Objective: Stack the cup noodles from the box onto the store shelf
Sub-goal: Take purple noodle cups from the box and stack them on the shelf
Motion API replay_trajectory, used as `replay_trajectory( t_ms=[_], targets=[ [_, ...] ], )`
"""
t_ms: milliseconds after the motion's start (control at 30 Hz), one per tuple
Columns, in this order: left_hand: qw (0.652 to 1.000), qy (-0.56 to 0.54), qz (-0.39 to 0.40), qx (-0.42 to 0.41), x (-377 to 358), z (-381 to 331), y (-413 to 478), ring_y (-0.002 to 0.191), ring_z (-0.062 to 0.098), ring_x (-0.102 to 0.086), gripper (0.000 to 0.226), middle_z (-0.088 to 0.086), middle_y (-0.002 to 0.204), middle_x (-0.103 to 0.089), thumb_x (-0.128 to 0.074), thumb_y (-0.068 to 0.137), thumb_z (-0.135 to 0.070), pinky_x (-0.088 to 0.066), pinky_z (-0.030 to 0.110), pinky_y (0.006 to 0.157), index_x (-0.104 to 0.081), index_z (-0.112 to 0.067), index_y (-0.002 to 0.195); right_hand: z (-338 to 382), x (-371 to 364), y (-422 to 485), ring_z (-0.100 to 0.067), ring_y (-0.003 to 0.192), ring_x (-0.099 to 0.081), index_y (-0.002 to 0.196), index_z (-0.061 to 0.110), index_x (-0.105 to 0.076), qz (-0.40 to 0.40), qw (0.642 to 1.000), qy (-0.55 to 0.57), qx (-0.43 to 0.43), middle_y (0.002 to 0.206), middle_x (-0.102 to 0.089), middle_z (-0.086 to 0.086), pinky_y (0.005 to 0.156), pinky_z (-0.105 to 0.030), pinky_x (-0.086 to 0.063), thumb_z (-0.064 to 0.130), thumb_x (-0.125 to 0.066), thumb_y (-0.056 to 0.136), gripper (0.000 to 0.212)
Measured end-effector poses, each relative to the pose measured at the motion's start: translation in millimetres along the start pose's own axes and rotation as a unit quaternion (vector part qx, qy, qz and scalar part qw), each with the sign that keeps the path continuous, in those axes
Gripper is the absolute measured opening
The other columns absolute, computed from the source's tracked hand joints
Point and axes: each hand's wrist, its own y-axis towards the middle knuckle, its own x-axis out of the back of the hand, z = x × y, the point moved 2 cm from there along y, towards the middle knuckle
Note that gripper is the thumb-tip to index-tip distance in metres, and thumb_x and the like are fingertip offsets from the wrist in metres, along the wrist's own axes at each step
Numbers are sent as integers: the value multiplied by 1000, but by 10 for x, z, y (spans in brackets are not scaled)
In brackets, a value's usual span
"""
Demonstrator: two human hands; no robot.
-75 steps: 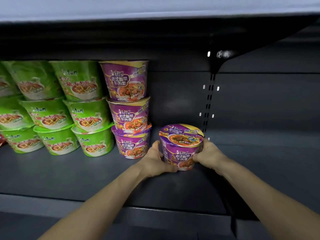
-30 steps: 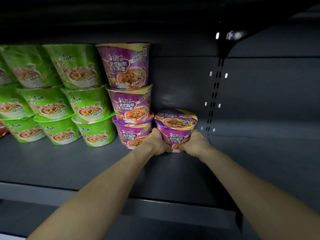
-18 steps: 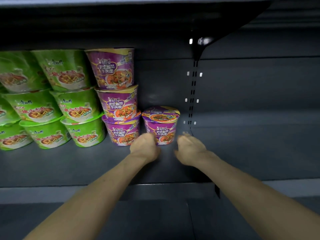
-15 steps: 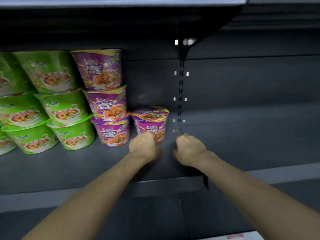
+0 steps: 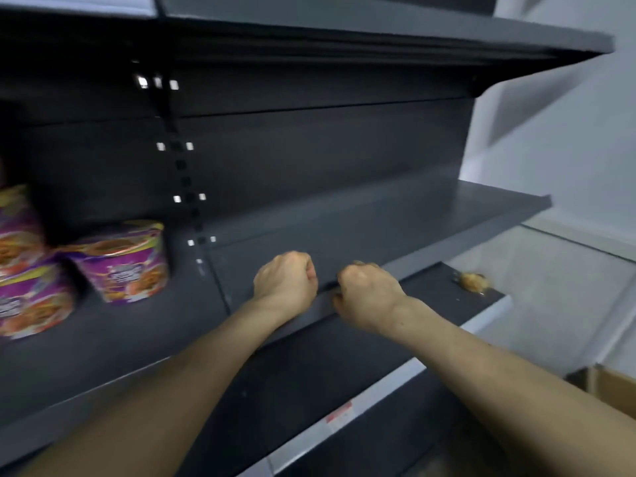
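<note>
Two bare forearms reach in from the bottom edge, and at the lower right shows a brown corner of the cardboard box [image 5: 609, 387], matte and flat-sided. Just beyond, a pale plastic price rail [image 5: 385, 380] edges a lower shelf and carries a small red-and-white label [image 5: 339, 413], too blurred to read. The left hand [image 5: 285, 280] and right hand [image 5: 366, 294] are side by side over the front lip of the store shelf [image 5: 144, 342], both curled into fists and holding nothing. The shelf is smooth dark grey metal. On it to the left stands a purple cup noodle [image 5: 124, 263], tapered, glossy and yellow-rimmed, beside a stack of purple cups [image 5: 27, 270]; their print is smeared. Behind runs a slotted upright [image 5: 182, 173].
</note>
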Motion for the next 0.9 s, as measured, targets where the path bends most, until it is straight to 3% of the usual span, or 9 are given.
replay_trajectory(
  t_ms=[300,500,633,767,900],
  targets=[
    [992,-5,68,-102,-825,-1668,-184,98,26,-62,16,1,101,-67,-51,91,-14,-42,29,72,-58,-24,81,-1676,114,-696,-29,112,-54,106,7,-54,19,993,-14,-115,119,-58,-12,80,-30,-39,17,-50,93,17],
    [979,14,118,-164,-1457,-2697,-432,94,22,-61,14,-1,103,-66,-50,93,-16,-41,28,70,-58,-24,84,-2675,85,-1212,-27,110,-56,114,7,-53,40,985,-18,-170,121,-59,-12,78,-28,-40,18,-47,97,22],
    [968,30,146,-202,-1831,-3257,-606,95,24,-61,13,1,105,-66,-49,95,-17,-40,30,69,-62,-19,93,-3191,37,-1507,-26,108,-58,115,7,-54,51,978,-8,-204,119,-60,-11,82,-31,-45,18,-47,98,22],
    [955,29,199,-216,-2236,-3685,-781,96,25,-61,12,1,103,-66,-53,93,-19,-47,30,72,-59,-22,82,-3680,-82,-1818,-26,108,-58,114,8,-55,64,970,3,-235,119,-60,-10,83,-31,-45,17,-50,96,21],
    [938,35,246,-242,-2649,-4001,-951,93,23,-60,12,1,101,-65,-51,94,-23,-46,30,71,-61,-20,88,-4156,-223,-2122,-29,114,-57,118,6,-57,75,960,6,-270,124,-60,-13,89,-33,-45,14,-48,94,26]
  ],
)
